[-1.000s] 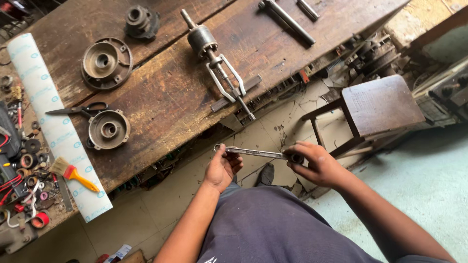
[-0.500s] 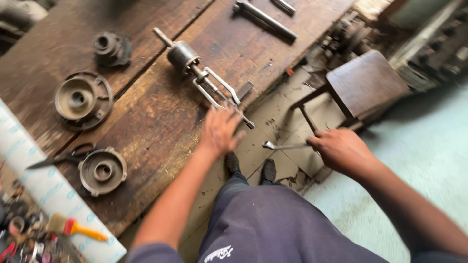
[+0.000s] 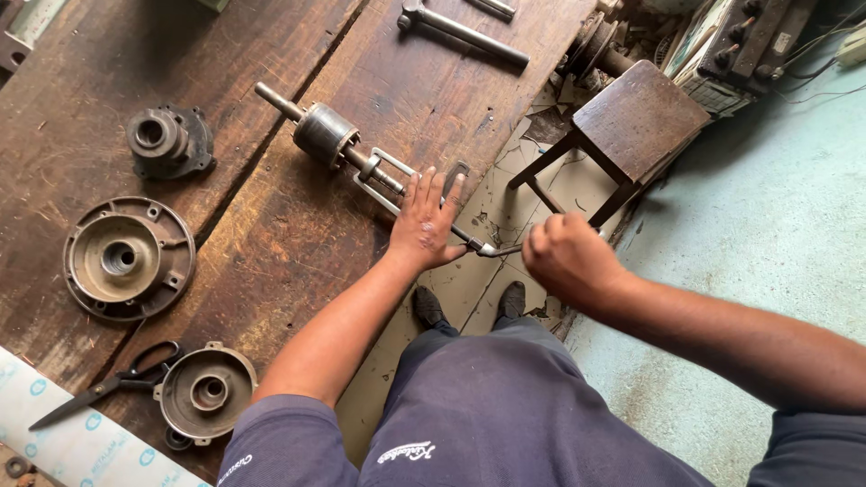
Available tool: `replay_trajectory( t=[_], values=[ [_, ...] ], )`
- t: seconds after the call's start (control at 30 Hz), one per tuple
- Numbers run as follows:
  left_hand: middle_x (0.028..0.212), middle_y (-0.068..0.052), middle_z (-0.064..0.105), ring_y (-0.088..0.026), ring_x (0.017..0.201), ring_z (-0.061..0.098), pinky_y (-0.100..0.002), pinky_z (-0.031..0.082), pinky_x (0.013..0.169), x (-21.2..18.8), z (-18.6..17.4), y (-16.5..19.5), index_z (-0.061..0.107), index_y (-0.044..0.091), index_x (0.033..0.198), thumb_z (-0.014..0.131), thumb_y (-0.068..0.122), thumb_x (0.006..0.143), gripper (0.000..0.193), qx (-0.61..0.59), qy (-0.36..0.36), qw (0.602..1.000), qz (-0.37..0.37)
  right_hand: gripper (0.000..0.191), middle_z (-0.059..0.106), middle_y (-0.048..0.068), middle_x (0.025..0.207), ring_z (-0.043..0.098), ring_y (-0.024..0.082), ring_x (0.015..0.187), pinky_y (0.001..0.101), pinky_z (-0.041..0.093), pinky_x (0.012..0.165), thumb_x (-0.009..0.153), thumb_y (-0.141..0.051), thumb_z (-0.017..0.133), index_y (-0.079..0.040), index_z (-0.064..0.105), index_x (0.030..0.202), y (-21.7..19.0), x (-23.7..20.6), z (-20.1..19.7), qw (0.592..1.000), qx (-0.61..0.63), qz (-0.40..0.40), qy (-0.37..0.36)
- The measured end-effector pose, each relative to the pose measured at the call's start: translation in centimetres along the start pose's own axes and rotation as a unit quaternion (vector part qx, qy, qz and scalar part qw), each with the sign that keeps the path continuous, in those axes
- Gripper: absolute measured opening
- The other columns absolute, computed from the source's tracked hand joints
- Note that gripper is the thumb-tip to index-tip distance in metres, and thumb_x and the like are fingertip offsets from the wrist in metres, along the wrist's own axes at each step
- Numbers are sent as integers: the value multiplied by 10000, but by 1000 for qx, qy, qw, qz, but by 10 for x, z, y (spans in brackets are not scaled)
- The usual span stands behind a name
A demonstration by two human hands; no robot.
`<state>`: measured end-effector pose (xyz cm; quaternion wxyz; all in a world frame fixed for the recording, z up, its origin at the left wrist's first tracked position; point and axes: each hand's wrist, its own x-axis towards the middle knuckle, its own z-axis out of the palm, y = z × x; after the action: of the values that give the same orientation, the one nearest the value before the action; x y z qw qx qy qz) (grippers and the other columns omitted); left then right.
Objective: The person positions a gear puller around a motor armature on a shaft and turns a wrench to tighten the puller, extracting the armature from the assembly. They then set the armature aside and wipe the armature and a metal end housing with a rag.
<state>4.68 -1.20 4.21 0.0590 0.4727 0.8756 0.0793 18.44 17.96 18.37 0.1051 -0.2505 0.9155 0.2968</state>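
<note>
A motor rotor (image 3: 327, 133) on its shaft lies on the wooden workbench (image 3: 271, 225), with a metal puller (image 3: 383, 176) clamped over its near end. My left hand (image 3: 426, 221) lies flat on the puller, fingers spread. My right hand (image 3: 566, 257) is closed around the handle of a spanner (image 3: 494, 250), whose head meets the end of the puller's screw at the bench edge. Most of the spanner's handle is hidden inside my fist.
Two round motor end covers (image 3: 126, 257) (image 3: 206, 392) and a smaller housing (image 3: 167, 140) lie on the bench's left part, with black scissors (image 3: 117, 383). A long metal tool (image 3: 465, 29) lies at the far side. A wooden stool (image 3: 622, 126) stands on the floor to the right.
My left hand let go of the spanner and came down flat on the puller. My right hand carried the spanner up to the puller's screw end.
</note>
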Motion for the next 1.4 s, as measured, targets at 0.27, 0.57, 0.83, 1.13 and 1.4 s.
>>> replay_trajectory(
  t=[0.27, 0.57, 0.83, 1.13, 1.4],
  values=[
    [1500, -263, 356, -433, 1466, 276, -540, 195, 1214, -3, 3, 14, 219, 25, 1594, 875, 537, 609, 1290, -21, 64, 997, -40, 187, 612, 48, 686, 532, 153, 596, 303, 363, 515, 816, -214, 608, -58, 706, 782, -31, -5, -35, 991, -93, 46, 81],
    [1534, -249, 319, -410, 1413, 309, -526, 313, 1103, 7, -20, -12, 211, 28, 1587, 881, 608, 586, 1336, -14, -23, 999, 45, 174, 578, 47, 681, 530, 171, 623, 322, 374, 534, 833, -210, 591, -96, 655, 718, -34, 13, -35, 994, -78, 59, 56],
    [1605, -226, 269, -371, 1466, 284, -499, 296, 1150, 4, -5, -2, 210, 42, 1616, 816, 408, 702, 1156, 17, -42, 999, 7, 153, 574, 14, 641, 556, 158, 599, 291, 394, 505, 808, -224, 633, -90, 654, 736, -8, 9, -10, 996, -29, -19, 78],
    [1647, -226, 204, -370, 1440, 376, -586, 278, 1164, 6, 28, 27, 327, -48, 1533, 522, 182, 868, 731, 108, 67, 992, 5, 166, 572, -2, 599, 572, 142, 574, 275, 400, 486, 821, -170, 666, -117, 618, 671, 16, -5, 8, 994, -19, -57, 90],
    [1659, -222, 280, -370, 1464, 394, -503, 287, 1228, -1, 24, 21, 361, -55, 1561, 489, 134, 927, 674, 40, 93, 995, 20, 194, 561, 2, 591, 548, 119, 533, 260, 389, 445, 836, -163, 638, -100, 617, 654, 13, -1, 9, 990, -25, -107, 87]
  ],
)
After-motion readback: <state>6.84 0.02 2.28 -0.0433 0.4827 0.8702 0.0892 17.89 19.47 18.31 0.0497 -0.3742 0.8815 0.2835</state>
